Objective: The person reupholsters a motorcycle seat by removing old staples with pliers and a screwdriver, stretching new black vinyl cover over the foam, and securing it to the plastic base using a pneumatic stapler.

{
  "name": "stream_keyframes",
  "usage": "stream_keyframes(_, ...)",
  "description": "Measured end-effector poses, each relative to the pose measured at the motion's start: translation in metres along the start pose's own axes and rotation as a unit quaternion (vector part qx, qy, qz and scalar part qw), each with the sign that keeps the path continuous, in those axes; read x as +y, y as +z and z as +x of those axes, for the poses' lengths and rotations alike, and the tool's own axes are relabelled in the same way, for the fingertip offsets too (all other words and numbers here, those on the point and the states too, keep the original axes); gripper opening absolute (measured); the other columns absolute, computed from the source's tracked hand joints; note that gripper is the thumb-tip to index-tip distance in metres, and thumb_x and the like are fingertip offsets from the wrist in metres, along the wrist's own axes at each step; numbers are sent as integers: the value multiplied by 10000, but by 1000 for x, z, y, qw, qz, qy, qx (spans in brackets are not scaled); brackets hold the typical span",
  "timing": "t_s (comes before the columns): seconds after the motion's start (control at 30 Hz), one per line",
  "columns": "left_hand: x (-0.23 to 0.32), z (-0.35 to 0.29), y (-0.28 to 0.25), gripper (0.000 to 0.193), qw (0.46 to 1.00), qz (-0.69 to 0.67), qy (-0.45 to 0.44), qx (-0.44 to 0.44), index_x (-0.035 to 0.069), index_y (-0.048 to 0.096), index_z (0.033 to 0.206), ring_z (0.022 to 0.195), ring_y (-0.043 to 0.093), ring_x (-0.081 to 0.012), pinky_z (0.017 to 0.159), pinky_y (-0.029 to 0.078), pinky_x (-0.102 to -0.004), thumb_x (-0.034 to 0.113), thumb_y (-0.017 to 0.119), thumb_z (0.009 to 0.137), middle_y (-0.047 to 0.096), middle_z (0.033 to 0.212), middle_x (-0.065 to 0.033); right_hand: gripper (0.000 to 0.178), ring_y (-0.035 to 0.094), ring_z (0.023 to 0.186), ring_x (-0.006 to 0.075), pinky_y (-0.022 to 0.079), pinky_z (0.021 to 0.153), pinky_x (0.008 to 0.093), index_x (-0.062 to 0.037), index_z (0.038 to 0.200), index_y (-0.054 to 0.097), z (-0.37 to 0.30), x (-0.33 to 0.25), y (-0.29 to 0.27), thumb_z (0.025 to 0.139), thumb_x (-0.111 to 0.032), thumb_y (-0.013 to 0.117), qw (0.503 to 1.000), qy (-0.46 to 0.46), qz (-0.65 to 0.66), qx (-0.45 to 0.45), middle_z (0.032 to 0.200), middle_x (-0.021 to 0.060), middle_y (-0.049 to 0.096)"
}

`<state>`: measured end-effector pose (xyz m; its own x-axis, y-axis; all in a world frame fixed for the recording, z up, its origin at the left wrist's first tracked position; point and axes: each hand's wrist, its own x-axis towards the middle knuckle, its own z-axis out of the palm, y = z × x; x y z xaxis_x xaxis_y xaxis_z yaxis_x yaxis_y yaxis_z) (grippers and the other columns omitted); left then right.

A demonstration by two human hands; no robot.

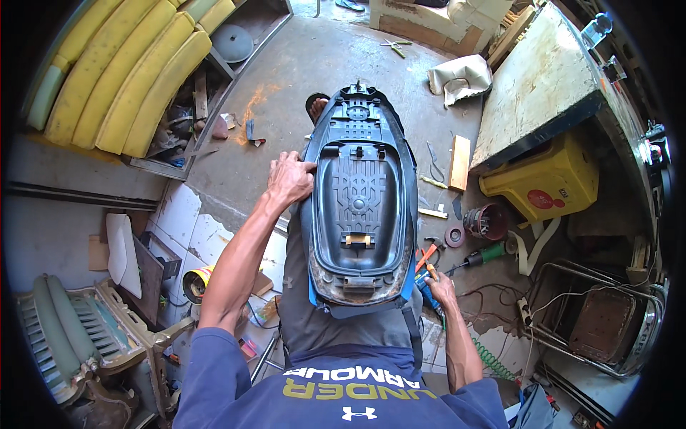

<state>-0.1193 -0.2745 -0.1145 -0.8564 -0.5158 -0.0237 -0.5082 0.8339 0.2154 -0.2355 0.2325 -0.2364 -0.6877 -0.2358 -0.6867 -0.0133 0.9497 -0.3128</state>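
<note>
Seat (349,187) lies underside-up across the lap; left hand (290,179) steadies its edge, right hand (441,288) grips a yellowish handle (431,272). Hammer (426,255), green power tool (493,252) crowd just beyond.

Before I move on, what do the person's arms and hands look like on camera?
The left hand and right hand are bare: no gloves, and no watch shows. The uncovered forearms come out of short navy-blue sleeves, part of a shirt with white and gold lettering.
</note>
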Motion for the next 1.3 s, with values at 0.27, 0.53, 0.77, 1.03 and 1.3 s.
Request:
stream_keyframes(0.27, -5, 16, -20, 259, 993, -34, -37, -107, 216, 827, 1006, 1090, 655, -286, 961, 421, -529, 210, 624, 844, 717, 1063, -96, 355, 593, 703, 165, 492, 620, 342, -22, 1114, 671, -3, 41, 5, 903, -304, 716, 986, 49, 153, 31, 781, 54, 607)
stream_keyframes(0.53, 9, 46, -35, 201, 973, 124, 78, -176, 163, 795, 912, 1093, 669, -295, 1011, 383, -635, 99, 612, 859, 717, 1047, -87, 503, 694, 1000, 346, 510, 910, 438, 5, 1184, 668, -9, -8, -34, 888, -402, 680, 991, 46, 130, -2, 1062, 220, 724)
stream_keyframes(0.77, 7, 49, -7, 208, 954, 202, 151, -165, 44, 730, 1052, 1103, 673, -333, 982, 466, -602, 101, 589, 911, 704, 1105, -200, 440, 678, 872, 291, 527, 803, 414, 3, 1147, 661, -12, 0, -27, 916, -369, 691, 992, -2, 122, 32, 943, 150, 699)
stream_keyframes(1.03, -89, -27, -5, 364, 905, -184, -316, 219, -32, 588, 1235, 1064, 625, -343, 973, 486, -447, 242, 618, 998, 639, 1177, -248, 374, 603, 836, 104, 516, 718, 286, -58, 1289, 584, -56, -52, -42, 1038, -336, 597, 798, -194, 550, 155, 1033, 25, 608)
stream_keyframes(1.3, 71, -113, -32, 610, 845, -462, -269, 36, -30, 526, 1380, 925, 659, -192, 797, 540, -322, 319, 754, 934, 671, 1161, -156, 475, 639, 952, 174, 525, 864, 328, -21, 1399, 550, -39, -240, -164, 1013, -290, 606, 834, -395, 368, 114, 1072, 83, 639)
